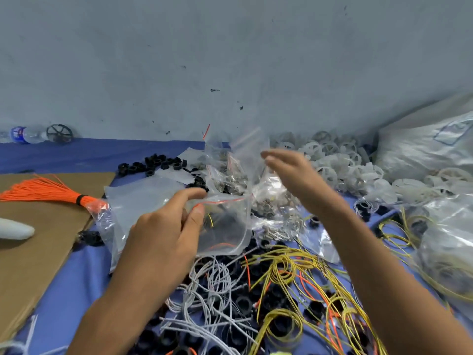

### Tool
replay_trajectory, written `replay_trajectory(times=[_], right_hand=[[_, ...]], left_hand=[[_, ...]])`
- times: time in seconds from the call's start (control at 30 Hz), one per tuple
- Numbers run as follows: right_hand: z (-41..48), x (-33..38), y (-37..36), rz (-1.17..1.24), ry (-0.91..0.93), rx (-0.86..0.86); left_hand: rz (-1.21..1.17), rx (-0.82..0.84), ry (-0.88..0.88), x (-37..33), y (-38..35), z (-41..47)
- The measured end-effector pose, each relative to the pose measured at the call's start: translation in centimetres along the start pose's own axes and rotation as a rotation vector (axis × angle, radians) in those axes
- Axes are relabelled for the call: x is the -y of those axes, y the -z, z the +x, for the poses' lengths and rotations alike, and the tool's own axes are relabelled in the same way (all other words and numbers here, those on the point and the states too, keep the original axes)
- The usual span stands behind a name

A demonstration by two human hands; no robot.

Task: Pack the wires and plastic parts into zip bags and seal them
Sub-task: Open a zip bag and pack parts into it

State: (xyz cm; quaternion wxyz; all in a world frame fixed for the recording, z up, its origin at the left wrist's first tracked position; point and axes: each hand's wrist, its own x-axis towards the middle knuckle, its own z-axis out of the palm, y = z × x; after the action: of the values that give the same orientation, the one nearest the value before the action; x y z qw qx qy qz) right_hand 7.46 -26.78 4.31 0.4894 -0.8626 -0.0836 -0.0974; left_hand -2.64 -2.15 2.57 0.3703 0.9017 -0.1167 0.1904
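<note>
My left hand (166,226) pinches the red-striped mouth of a clear zip bag (225,226) between thumb and forefinger. Black plastic parts and a bit of yellow and orange wire show through the bag. My right hand (289,172) hovers above and to the right of the bag, fingers loose and blurred, holding nothing. Below both hands lies a tangle of yellow wires (289,272), grey wires (210,285) and orange wires (307,280) over black plastic rings (243,301).
More zip bags (230,160) with small metal parts stand behind the hands. A heap of white plastic wheels (345,160) fills the back right beside big plastic sacks (422,147). On the left, an orange wire bundle (43,190) lies on cardboard (30,265). A bottle (23,135) lies by the wall.
</note>
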Motion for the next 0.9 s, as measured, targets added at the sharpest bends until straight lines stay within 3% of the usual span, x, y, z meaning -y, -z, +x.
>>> replay_trajectory(times=[0.17, 0.27, 0.43, 0.5, 0.63, 0.8, 0.9], right_hand=[[-4.6, 5.4, 4.4, 0.337, 0.197, -0.173], [-6.3, 8.0, 5.0, 0.590, 0.244, -0.087], [-7.8, 10.2, 2.5, 0.723, 0.264, 0.139], [-8.2, 10.2, 0.9, 0.532, 0.302, 0.146], [-8.7, 8.9, -0.1, -0.115, 0.354, 0.291], [-8.9, 9.3, 0.8, -0.075, 0.339, 0.238], [-8.8, 8.9, -0.3, -0.244, 0.336, 0.180]], left_hand=[[-0.133, -0.063, -0.009, 0.1, 0.6, 0.2], [-0.233, -0.065, 0.013, 0.3, 0.8, 0.3], [-0.407, -0.049, 0.014, 0.4, 1.1, 0.6], [-0.484, -0.038, 0.039, 0.6, 1.2, 0.7], [-0.629, -0.015, 0.081, 0.9, 1.7, 1.0], [-0.627, -0.091, 0.082, 0.9, 1.7, 1.0], [-0.631, -0.086, 0.041, 0.5, 1.7, 0.9]])
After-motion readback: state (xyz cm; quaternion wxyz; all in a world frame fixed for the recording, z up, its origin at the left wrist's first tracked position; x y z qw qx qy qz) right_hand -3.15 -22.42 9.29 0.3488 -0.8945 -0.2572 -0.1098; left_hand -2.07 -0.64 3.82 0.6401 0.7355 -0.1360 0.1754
